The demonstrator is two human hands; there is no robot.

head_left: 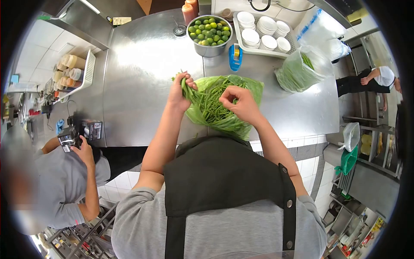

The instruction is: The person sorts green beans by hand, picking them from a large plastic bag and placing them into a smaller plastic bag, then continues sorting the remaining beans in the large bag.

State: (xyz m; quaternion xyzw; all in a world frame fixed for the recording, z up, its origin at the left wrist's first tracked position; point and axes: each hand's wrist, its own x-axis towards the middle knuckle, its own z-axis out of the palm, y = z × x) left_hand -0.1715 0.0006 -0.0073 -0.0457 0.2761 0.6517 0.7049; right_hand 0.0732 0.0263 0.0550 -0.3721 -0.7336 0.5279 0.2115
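Note:
My left hand (183,91) is closed around a small bunch of green beans (186,91), whose ends poke out above and beside the fingers. It is raised at the left edge of an open green plastic bag (252,86). Loose green beans (213,105) fill the bag, which lies on the steel table in front of me. Above the right part of the bag, my right hand (241,103) is curled, thumb and fingers pressed together in a pinch. Whatever sits between those fingertips, if anything, cannot be made out.
Behind the bag on the steel table (146,86) stand a pot (211,51) of limes, a blue tape dispenser (235,57) and a tray (276,54) of stacked white dishes. Another bag (297,71) of greens is at right. A person (71,172) holding a box is at left; another stands far right.

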